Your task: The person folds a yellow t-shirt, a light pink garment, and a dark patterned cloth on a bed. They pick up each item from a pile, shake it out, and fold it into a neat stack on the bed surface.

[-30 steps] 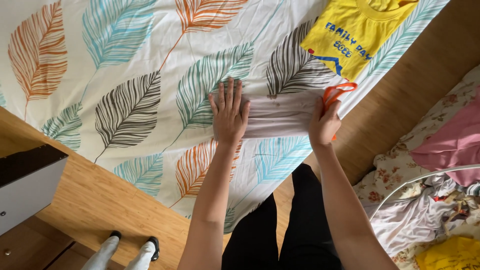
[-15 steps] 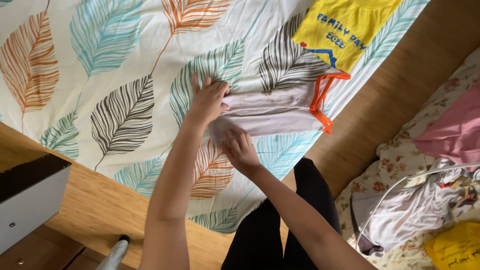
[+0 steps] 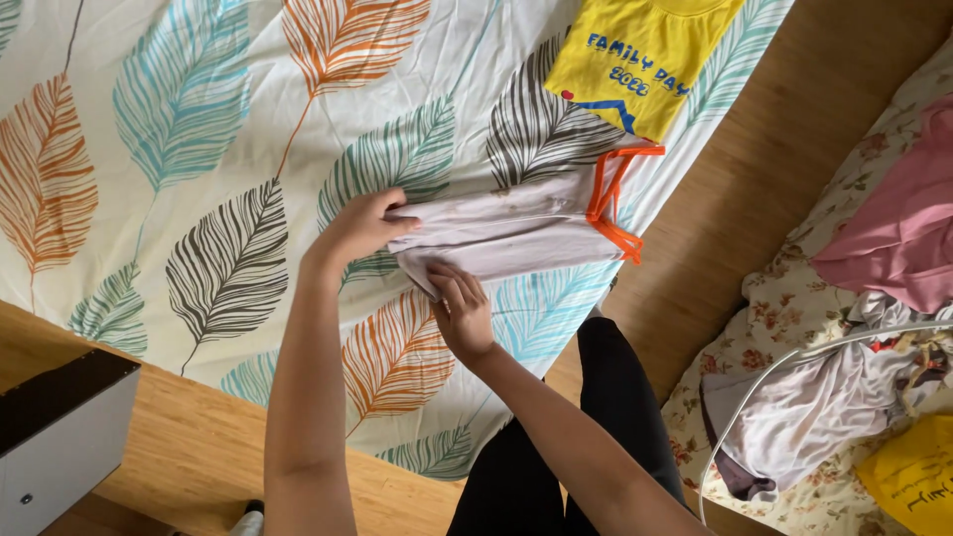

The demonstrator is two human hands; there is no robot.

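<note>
garment: pale lilac top (image 3: 506, 233) with orange trim (image 3: 608, 203), lying flat and partly folded on the leaf-print bedsheet (image 3: 199, 129), near the sheet's right side, just below the yellow t-shirt
left hand: left hand (image 3: 359, 226) at the garment's left end, fingers curled over the edge, pinching the fabric; thumb hidden, fingers clamped on the cloth
right hand: right hand (image 3: 462, 313) at the garment's lower left corner, palm down, fingers closed together and pressing on or just under the lower edge; can't tell if it actually grips fabric or only pins it
hands relative: close together, not touching, both at the left end of the garment; orange trim end is free, well apart from both
yellow t-shirt: yellow t-shirt (image 3: 635, 60) with blue print, flat on the sheet, upper right, its lower corner touching or just overlapping the garment's trim
sheet: white with teal, orange and dark grey feather leaves, spread over a wooden floor (image 3: 754, 179)
right side: floral cloth (image 3: 794, 318) carrying a pile of clothes: pink garment (image 3: 893, 238), whitish grey garment (image 3: 824, 407), another yellow item (image 3: 913, 476) at the corner; thin white curved rod (image 3: 764, 387) across the pile
lower left: white box with dark top (image 3: 60, 437) on the floor
person: black trousers (image 3: 596, 417) visible below the arms
</note>
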